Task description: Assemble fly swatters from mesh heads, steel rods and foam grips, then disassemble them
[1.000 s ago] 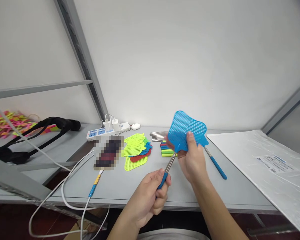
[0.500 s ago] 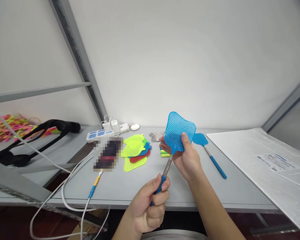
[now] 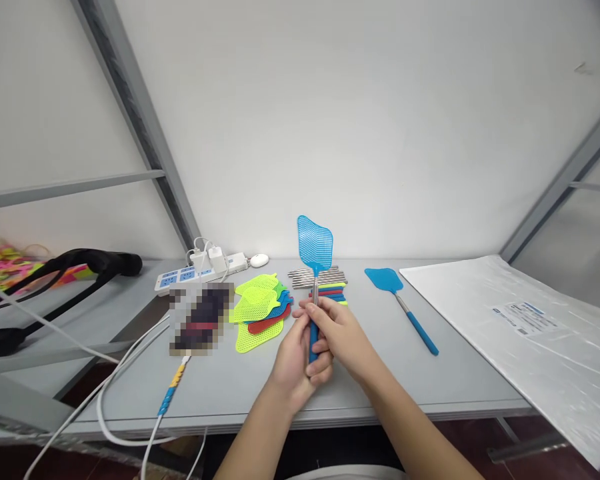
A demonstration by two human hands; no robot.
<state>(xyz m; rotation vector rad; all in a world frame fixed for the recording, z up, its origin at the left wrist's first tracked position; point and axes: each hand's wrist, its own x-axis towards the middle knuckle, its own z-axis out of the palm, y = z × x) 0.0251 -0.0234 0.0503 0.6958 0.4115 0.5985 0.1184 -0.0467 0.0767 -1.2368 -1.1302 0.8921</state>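
Both hands are on one blue fly swatter [image 3: 315, 243], held upright over the front of the table with its mesh head at the top. My left hand [image 3: 296, 363] is wrapped round the blue grip. My right hand [image 3: 337, 330] pinches the swatter where the metal rod meets the grip. Behind it lie several metal rods [image 3: 303, 277] and a stack of coloured grips [image 3: 333, 293], partly hidden by the swatter and my fingers. A pile of loose mesh swatter heads [image 3: 257, 300], yellow-green, blue and red, lies to the left. Another blue fly swatter [image 3: 417, 327] rests on the right.
A white power strip [image 3: 203, 272] with chargers stands at the back left, near a pixelated device [image 3: 203, 320] on a white cable. A black strap-like frame [image 3: 95, 263] is further left. On the right lies a large white wrapped panel [image 3: 460, 300]. Metal shelf posts [image 3: 145, 113] rise behind.
My right hand has left the mesh head and moved down to the top of the grip. The swatter now stands more upright and further left, its head turned partly sideways.
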